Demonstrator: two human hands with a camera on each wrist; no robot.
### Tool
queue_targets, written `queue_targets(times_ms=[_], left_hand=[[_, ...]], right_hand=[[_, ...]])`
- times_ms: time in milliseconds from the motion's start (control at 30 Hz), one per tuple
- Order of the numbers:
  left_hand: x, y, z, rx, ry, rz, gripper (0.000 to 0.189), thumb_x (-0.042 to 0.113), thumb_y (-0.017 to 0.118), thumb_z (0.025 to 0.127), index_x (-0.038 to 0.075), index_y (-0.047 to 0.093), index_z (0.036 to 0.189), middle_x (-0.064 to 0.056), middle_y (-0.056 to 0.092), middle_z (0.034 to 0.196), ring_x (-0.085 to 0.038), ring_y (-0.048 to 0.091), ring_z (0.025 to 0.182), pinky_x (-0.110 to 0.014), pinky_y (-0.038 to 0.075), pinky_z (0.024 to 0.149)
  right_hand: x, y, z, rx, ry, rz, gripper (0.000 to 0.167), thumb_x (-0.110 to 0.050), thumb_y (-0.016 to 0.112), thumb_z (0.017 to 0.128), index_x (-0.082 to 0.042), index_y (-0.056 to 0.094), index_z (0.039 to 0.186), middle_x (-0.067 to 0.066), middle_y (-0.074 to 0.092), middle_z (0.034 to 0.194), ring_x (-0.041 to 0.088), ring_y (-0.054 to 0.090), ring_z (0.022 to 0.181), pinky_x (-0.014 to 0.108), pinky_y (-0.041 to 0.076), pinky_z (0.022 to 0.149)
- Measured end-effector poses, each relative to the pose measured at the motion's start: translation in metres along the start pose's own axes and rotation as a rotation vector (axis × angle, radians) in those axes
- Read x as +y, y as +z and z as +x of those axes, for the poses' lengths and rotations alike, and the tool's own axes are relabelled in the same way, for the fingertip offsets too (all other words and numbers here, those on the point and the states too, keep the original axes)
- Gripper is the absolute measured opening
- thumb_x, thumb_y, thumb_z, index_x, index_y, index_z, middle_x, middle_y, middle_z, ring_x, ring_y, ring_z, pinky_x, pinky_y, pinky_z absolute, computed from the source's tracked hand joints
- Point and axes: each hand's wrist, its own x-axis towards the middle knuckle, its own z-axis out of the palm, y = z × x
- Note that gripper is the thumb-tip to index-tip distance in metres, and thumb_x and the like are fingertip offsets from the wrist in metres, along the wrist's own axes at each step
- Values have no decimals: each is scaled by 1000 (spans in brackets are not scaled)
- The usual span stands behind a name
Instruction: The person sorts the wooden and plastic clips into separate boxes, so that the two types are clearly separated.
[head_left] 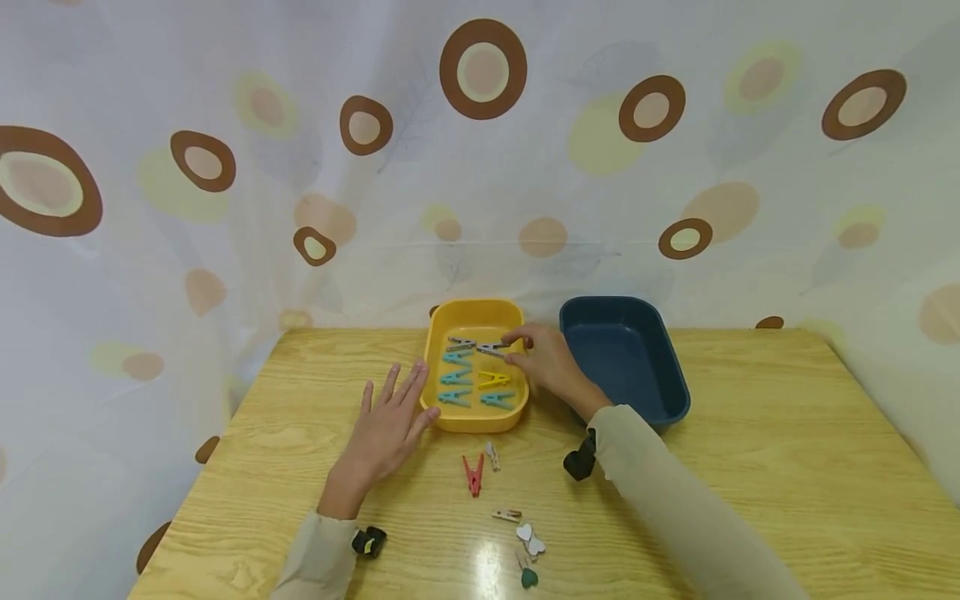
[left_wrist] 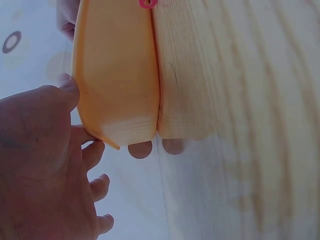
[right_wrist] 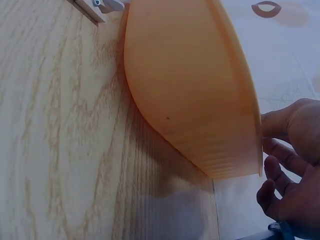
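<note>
The nearer right hand (head_left: 553, 364) pinches a grey clothespin (head_left: 489, 347), whose long axis points left from these fingertips, inside the yellow basin (head_left: 480, 424). The left hand (head_left: 384, 429), fingers spread, touches its rim.

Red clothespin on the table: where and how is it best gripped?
I'd pinch the red clothespin across its narrow closed end, from above on the person's side. Its spread arms point toward the yellow tray, with a small pale clip beside them; squeezing those arms would probably open it.
</note>
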Motion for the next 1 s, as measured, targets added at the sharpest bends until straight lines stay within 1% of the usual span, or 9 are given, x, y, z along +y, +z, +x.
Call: queue_targets(times_ms=[233,367,467,633,833,1000], left_hand=[[-2,0,0,-1,-8,1,70,49,37,111,12,14,166,-3,14,170,-31,3,157,-67,3,120],[-2,0,-1,6,-6,-4,70,48,38,111,12,16,166,-4,16,170,-31,4,157,-67,3,120],[-1,-1,0,4,-2,-7,70,48,38,111,12,16,166,-4,16,170,-31,4,157,-67,2,120],[1,-1,1,9,9,1,69,48,38,111,12,17,166,-4,16,170,-34,6,157,-67,3,120],[1,-1,1,24,17,-3,68,46,40,111,11,19,165,-5,18,170,-37,11,156,-68,3,120],[-1,0,1,18,10,-3,69,47,39,111,11,18,165,-5,17,170,-35,8,157,-68,3,120]], right_hand=[[1,7,10,-42,28,-46,23,-9,77,93,-2,76,116,15,71,119,34,63,100,46,52,83],[3,11,14,-68,43,-36,25,-8,75,94,-1,75,118,16,69,122,35,64,109,47,54,89],[3,12,15,-78,57,-35,25,-7,74,94,0,74,119,16,69,122,36,61,119,49,52,96],[2,10,14,-67,65,-51,26,-6,75,93,0,75,118,17,70,121,38,61,118,50,52,95],[2,11,14,-62,79,-64,29,-5,75,93,1,73,121,18,69,123,37,60,119,49,53,94],[2,11,16,-77,87,-71,30,-6,73,94,1,72,124,18,67,125,37,59,120,49,52,94]])
